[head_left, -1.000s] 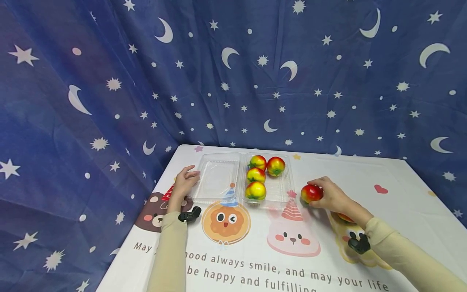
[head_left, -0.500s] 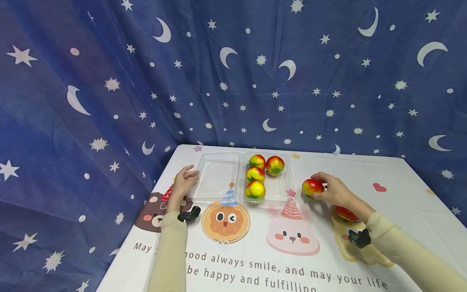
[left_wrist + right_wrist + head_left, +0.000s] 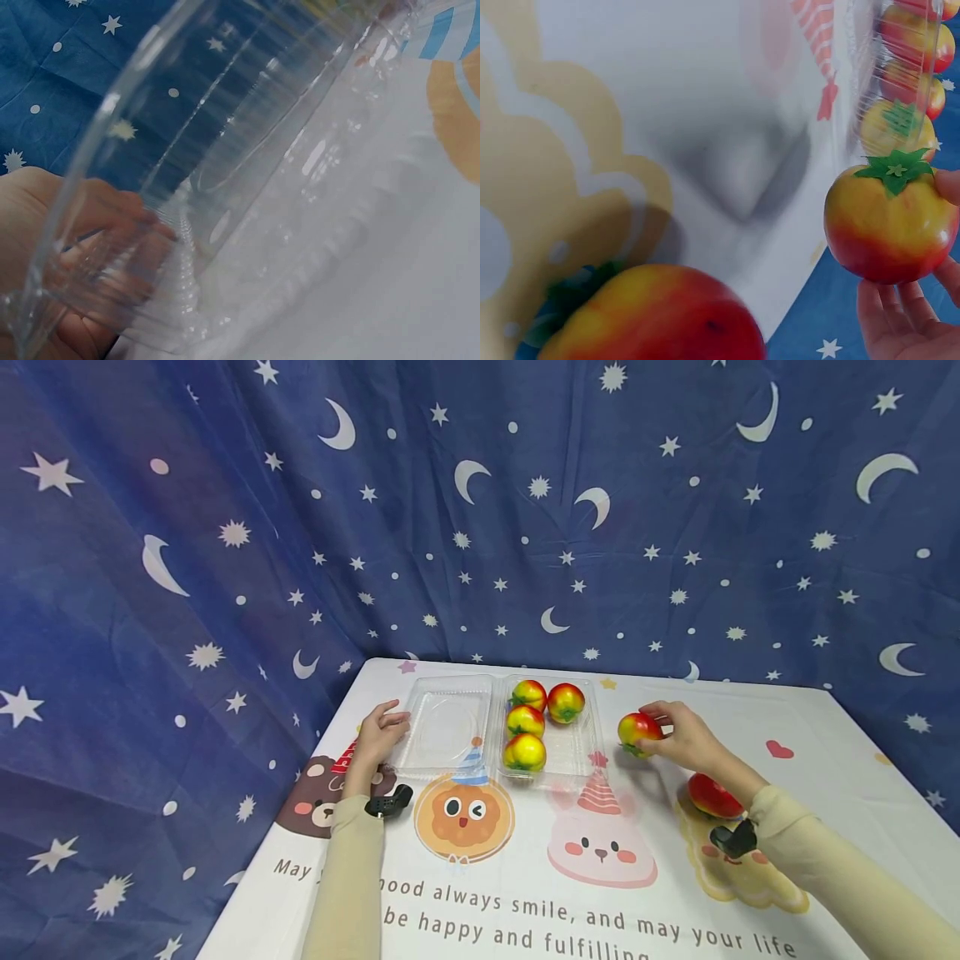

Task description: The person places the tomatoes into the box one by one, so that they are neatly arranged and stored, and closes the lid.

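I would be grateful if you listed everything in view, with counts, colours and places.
Curtain: 1, blue with white stars and moons, at the back and left
Tablecloth: 1, white with cartoon prints and lettering, under the items
Lid: 1, clear, left of centre on the tablecloth
Tray: 1, clear, right of the lid
Packed fruits: 4, red and yellow, in the tray, three in a left column, one back right
Held fruit: 1, red and yellow, in the right hand
Loose fruit: 1, red and yellow, on the tablecloth near the right wrist
Wrist devices: 2, black, one per wrist
Sleeves: 2, cream, on both forearms
Left hand: 1, bare, at the lid's left edge
Right hand: 1, bare, right of the tray
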`<control>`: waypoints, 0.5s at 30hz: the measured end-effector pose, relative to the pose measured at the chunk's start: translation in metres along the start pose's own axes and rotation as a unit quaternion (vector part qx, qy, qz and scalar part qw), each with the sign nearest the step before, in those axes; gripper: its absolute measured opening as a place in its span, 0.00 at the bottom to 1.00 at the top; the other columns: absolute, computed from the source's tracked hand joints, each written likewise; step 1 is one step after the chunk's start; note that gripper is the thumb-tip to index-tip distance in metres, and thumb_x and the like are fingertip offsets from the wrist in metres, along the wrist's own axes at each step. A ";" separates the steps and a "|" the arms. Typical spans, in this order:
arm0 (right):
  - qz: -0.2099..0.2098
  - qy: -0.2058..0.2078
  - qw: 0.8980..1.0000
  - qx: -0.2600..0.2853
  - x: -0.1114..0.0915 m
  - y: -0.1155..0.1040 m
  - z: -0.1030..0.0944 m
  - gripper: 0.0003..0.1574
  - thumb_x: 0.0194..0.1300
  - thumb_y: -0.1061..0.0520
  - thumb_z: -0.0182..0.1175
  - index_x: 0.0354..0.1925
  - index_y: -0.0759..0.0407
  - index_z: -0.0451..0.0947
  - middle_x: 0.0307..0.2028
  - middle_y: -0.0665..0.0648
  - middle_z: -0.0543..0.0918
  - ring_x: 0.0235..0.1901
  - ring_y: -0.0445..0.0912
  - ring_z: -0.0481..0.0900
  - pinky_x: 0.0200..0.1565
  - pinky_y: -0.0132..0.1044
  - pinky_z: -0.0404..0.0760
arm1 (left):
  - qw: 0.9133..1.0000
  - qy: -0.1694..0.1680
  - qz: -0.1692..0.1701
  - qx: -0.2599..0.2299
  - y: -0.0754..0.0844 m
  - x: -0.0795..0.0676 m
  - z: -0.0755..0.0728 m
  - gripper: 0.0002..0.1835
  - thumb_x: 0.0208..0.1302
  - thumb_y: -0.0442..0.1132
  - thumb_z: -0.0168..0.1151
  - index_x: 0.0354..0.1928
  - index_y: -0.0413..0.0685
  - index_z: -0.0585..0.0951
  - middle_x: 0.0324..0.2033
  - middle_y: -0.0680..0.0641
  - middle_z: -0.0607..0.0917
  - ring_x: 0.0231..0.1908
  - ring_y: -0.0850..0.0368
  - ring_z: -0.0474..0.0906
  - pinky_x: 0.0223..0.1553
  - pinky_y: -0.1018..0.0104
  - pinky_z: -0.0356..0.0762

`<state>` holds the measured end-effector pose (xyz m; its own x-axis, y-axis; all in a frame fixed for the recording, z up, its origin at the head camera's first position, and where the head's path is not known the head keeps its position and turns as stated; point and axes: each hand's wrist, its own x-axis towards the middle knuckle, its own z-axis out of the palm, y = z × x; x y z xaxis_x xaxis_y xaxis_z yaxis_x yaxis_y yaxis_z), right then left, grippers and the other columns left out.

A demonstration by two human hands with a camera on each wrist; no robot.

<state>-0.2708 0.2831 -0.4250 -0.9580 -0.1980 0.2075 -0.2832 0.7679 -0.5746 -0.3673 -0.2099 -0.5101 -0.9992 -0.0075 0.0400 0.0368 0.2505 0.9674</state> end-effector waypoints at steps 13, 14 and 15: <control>0.019 -0.001 1.000 0.018 0.011 -0.013 -0.003 0.33 0.62 0.56 0.68 0.60 0.73 0.71 0.52 0.73 0.79 0.50 0.66 0.79 0.47 0.53 0.82 | 1.000 0.005 -0.004 -0.001 -0.003 -0.001 -0.001 0.31 0.67 0.32 0.60 0.71 0.41 0.66 0.58 0.36 0.80 0.56 0.44 0.78 0.49 0.65 0.79; 0.017 0.000 1.000 0.019 0.013 -0.014 -0.003 0.33 0.62 0.56 0.68 0.59 0.72 0.71 0.52 0.73 0.80 0.50 0.66 0.79 0.47 0.53 0.82 | 1.000 0.004 -0.002 -0.002 -0.002 -0.001 -0.001 0.31 0.67 0.31 0.60 0.71 0.41 0.66 0.57 0.36 0.80 0.55 0.44 0.78 0.49 0.65 0.79; 0.016 0.000 1.000 0.020 0.014 -0.015 -0.004 0.32 0.62 0.56 0.68 0.59 0.72 0.72 0.52 0.73 0.80 0.49 0.66 0.79 0.46 0.53 0.82 | 1.000 0.003 0.001 -0.003 -0.001 0.000 -0.001 0.31 0.67 0.31 0.60 0.71 0.40 0.65 0.57 0.35 0.80 0.55 0.44 0.79 0.48 0.66 0.79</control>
<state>-0.2797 0.2717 -0.4105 -0.9666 -0.1729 0.1890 -0.2536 0.7495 -0.6115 -0.3670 -0.2110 -0.5110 -0.9990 -0.0135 0.0426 0.0380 0.2456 0.9686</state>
